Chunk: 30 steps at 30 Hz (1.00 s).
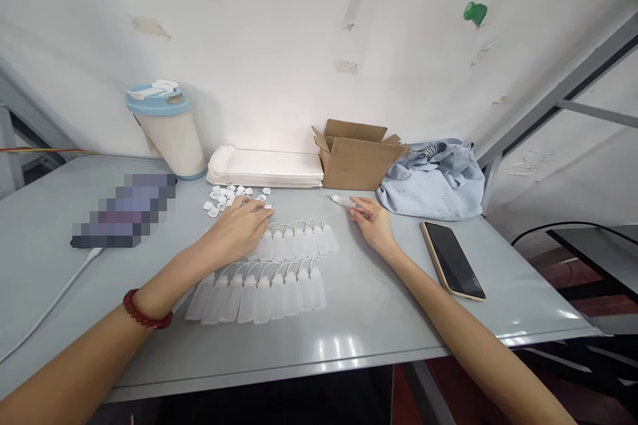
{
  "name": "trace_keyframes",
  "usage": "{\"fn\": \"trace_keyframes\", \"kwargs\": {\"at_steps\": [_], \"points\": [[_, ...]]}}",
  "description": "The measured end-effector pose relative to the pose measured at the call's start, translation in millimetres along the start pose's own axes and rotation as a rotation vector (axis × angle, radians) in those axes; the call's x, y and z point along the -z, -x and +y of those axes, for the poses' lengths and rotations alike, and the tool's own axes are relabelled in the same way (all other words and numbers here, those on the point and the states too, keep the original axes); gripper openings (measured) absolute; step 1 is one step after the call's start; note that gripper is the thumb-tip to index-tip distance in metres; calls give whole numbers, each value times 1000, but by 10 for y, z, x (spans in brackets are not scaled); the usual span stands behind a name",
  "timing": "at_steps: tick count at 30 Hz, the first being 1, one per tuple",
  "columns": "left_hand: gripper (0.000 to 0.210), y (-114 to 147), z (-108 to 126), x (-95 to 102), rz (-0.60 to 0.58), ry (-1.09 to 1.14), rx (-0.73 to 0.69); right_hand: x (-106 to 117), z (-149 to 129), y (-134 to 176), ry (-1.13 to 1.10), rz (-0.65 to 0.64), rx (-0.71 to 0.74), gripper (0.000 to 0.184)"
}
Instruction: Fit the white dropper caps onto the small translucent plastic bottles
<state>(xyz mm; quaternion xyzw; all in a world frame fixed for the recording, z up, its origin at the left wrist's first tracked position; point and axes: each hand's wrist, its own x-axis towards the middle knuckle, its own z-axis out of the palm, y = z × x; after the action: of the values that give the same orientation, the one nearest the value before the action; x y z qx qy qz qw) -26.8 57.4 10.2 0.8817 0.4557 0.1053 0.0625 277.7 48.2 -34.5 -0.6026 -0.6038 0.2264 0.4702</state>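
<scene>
My left hand (236, 231) reaches over the back row of bottles, its fingers bent and closed at the tips around a small white cap (268, 206). Just behind it lies a loose pile of white caps (214, 194). In my right hand (373, 226) is a small translucent plastic bottle (343, 200), tilted sideways with its thin tip pointing left. Two rows of similar translucent bottles lie flat on the table, a back row (295, 244) and a front row (262, 299), with thin curved white strips at their necks. My left hand and wrist hide part of both rows.
Along the wall stand a blue-lidded tumbler (172, 136), a stack of white packets (272, 167), an open cardboard box (356, 165) and a light blue cloth (433, 182). A phone (453, 259) lies at right; a pixelated device (127, 212) with a white cable (60, 302) at left.
</scene>
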Motion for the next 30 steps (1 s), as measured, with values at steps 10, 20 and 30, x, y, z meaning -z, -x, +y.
{"fn": "trace_keyframes", "kwargs": {"at_steps": [10, 20, 30], "points": [[32, 43, 246, 234, 46, 251, 82, 81, -403, 154, 188, -131, 153, 17], [31, 74, 393, 281, 92, 373, 166, 9, -590, 326, 260, -459, 125, 21], [24, 90, 484, 326, 83, 598, 272, 27, -571, 295, 364, -469, 49, 21]]}}
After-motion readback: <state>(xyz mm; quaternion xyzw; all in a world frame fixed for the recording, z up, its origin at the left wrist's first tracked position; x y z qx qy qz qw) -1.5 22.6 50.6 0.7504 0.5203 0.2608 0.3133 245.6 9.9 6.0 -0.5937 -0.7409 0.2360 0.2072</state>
